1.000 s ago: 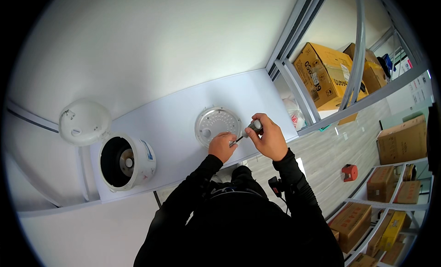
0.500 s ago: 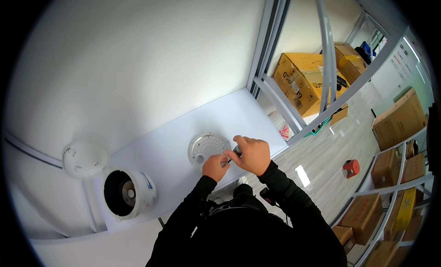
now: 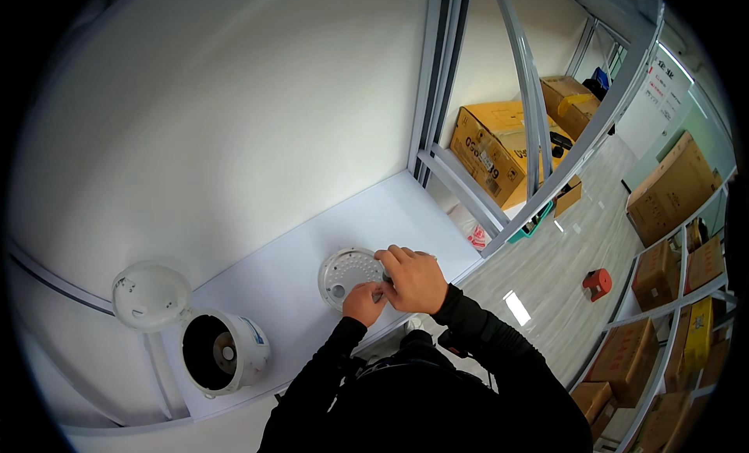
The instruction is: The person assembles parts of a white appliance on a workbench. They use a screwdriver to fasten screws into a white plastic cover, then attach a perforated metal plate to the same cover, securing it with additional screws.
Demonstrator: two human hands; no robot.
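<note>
Two hands, one left hand [image 3: 363, 303] and one right hand [image 3: 416, 281], meet over one metal disc [image 3: 347, 272] at center on one tabletop [image 3: 406, 211]. At lower left stand one white pot [image 3: 255, 358] and one lid [image 3: 152, 297]. Two large boxes [image 3: 495, 153] fill the upper right, with one teal bin [image 3: 527, 231] below; one carton [image 3: 672, 189], one red item [image 3: 598, 284] and at least six shelved packages [image 3: 624, 362] appear farther right and lower right.

Cooker [image 3: 253, 350] on the left end of the table [image 3: 394, 207], lid [image 3: 150, 299] behind it leftward; disc [image 3: 339, 270] right of the cooker; left hand [image 3: 362, 303] and right hand [image 3: 416, 281] at the disc's near right edge; box [image 3: 488, 153] beyond the table's right end; cartons [image 3: 624, 361] on shelves [image 3: 636, 322] farther right
</note>
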